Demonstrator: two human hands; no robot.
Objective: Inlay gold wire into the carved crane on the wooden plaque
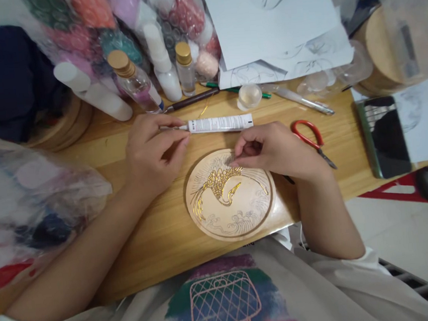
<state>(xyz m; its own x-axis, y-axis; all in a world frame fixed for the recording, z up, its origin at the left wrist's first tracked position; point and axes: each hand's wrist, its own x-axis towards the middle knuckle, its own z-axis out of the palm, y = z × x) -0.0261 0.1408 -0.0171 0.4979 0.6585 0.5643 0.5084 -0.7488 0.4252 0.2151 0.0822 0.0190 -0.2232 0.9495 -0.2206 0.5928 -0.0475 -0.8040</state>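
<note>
A round wooden board (255, 222) lies at the front edge of the table. On it is a pencilled bird above waves, with gold wire following parts of the bird's outline. My left hand (153, 151) is closed, its fingertips pinched around the narrow nozzle end of a white printed tube (221, 124) that lies behind the board. Over the board's upper right edge, my right hand (273, 150) has its fingers curled and pinched close to the gold wire. Whatever those fingertips hold is too small or too hidden to make out.
Red-handled pliers (309, 134) lie to the right, near a phone (386, 135). Behind are a small clear cup (250, 96), a dark pen (193, 100), a silver pen (304, 100), bottles (138, 84) and drawn sheets (277, 30). A plastic bag (40, 195) sits left.
</note>
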